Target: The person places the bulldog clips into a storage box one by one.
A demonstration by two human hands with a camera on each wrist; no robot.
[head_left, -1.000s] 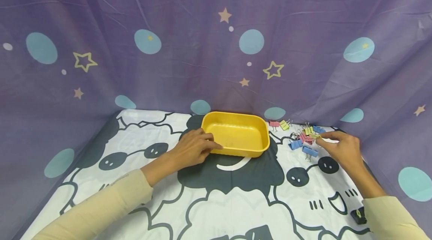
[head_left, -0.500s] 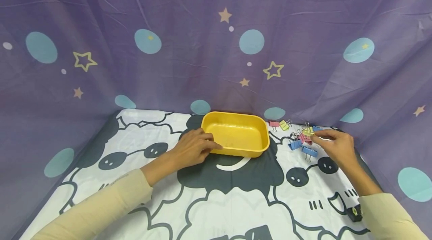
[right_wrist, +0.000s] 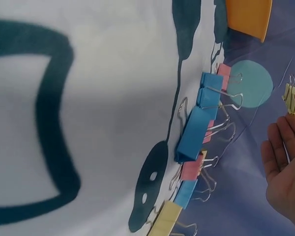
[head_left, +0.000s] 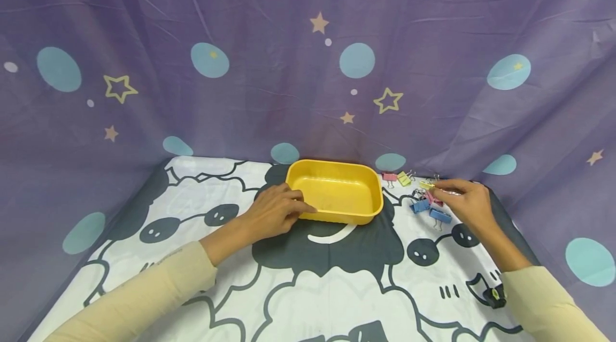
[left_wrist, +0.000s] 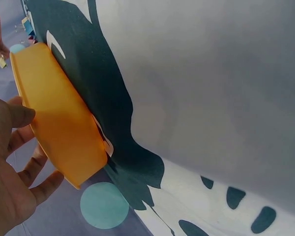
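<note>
A right hand point(head_left: 464, 203) pinches a yellow clip point(head_left: 426, 185) between thumb and fingers to the right of the tray point(head_left: 339, 192), while a left hand point(head_left: 271, 211) grips the tray's near-left rim. The heap point(head_left: 421, 206) of mixed clips lies right of the tray, partly hidden by the right hand; a pink clip point(head_left: 390, 177) sits just beside the tray's right end. The tray, the only container in view, shows no clip on its floor. The small pinch leaves little margin: a slack hold could drop the clip back on the heap. Its wire handle could snag others jutting there, and a heavy left hand could tip the tray at the rim.
</note>
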